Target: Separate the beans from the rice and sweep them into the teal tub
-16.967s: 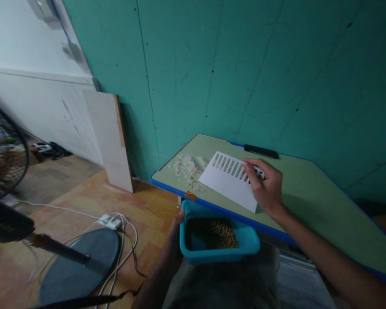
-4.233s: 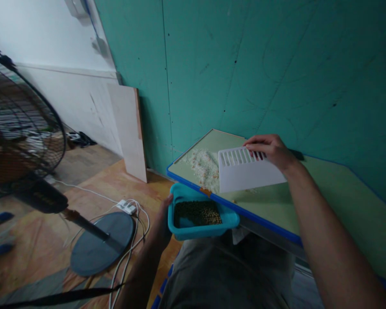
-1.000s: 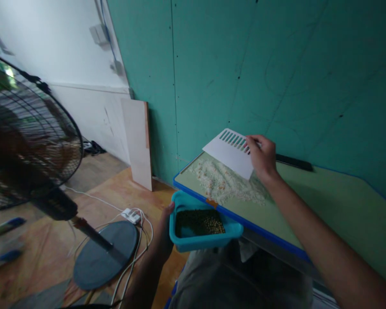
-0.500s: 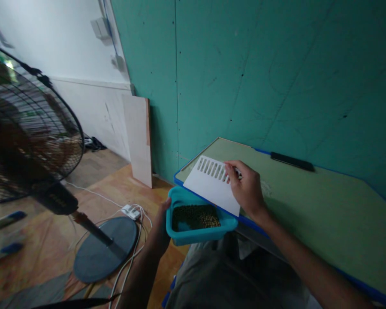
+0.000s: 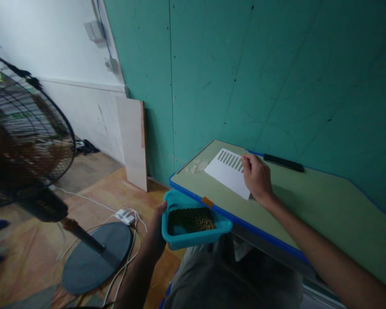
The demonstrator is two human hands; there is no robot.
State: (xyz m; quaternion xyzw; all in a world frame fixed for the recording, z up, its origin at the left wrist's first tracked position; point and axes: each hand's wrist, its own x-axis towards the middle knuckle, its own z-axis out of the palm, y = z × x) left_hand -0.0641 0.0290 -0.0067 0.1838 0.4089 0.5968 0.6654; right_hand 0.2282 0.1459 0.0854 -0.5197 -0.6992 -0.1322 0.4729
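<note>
My left hand (image 5: 157, 227) grips the left end of a teal plastic tray (image 5: 196, 241), just below the table's front edge. Inside it lie dark green beans (image 5: 188, 216) and a smaller patch of pale tan beans (image 5: 206, 222). My right hand (image 5: 256, 175) pinches the right end of a white slotted plastic sheet (image 5: 228, 174), which has a row of long openings along its far side. The sheet is over the pale green tabletop (image 5: 296, 201). A whitish pile of small bits (image 5: 197, 166) lies on the tabletop, left of the sheet.
A long black object (image 5: 283, 162) lies at the table's back edge by the green wall (image 5: 218, 77). On the left stands a fan (image 5: 28, 137) with a round base (image 5: 98, 257); white cords and a power strip (image 5: 125, 216) are on the floor. A board (image 5: 132, 143) leans on the wall.
The white sheet has moved right and back from above the tray's edge, uncovering the whitish pile and an orange-brown patch on the table edge. The tray stays in my left hand.
</note>
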